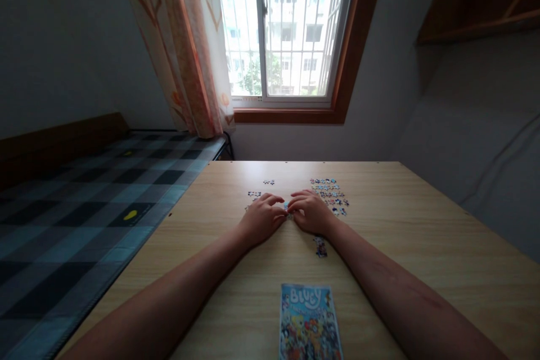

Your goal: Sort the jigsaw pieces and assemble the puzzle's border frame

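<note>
My left hand and my right hand meet near the middle of the table, fingertips almost touching. Between them lie small light-blue jigsaw puzzle pieces, pinched at the fingertips and partly hidden. Loose puzzle pieces lie just beyond my left hand. To the right of my right hand, rows of puzzle pieces are laid out, partly covered by the hand. A small joined cluster of pieces rests below my right wrist.
A colourful "Bluey" picture card lies on the wooden table between my forearms. One small group of pieces sits farther back. A bed with a checked cover stands left, beside a curtain and barred window.
</note>
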{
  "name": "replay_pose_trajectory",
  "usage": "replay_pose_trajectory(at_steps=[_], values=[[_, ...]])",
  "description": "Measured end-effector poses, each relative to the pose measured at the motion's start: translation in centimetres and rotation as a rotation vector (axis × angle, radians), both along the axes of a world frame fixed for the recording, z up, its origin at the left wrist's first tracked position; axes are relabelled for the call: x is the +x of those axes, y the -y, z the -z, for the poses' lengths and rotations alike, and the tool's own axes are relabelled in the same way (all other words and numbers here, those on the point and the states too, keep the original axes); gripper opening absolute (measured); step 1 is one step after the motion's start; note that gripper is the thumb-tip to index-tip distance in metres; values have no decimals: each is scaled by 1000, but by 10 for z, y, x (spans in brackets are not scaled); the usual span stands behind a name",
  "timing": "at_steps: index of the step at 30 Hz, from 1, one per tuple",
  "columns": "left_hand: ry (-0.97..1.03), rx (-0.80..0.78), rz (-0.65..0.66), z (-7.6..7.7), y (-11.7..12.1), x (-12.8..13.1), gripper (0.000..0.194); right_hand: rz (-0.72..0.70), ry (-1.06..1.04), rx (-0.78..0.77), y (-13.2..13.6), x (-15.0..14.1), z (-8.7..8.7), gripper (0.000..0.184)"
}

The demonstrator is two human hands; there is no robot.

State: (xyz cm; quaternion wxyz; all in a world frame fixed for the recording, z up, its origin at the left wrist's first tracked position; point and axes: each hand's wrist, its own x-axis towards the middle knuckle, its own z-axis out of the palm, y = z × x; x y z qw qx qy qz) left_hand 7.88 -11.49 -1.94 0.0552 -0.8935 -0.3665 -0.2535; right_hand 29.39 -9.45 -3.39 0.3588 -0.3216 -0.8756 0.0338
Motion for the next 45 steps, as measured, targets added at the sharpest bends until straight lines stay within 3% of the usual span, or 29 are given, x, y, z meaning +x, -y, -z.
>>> replay_pose_trajectory(at_steps=[22,35,45], values=[[-64,7,13,-5,5,3,17,-7,-26,48,-1,1,3,27],[-18,-5,0,-4,2,-5,18,264,-239,168,-5,15,-1,27],[-18,-12,24,-4,2,-4,20,282,-250,140,-6,16,1,26]])
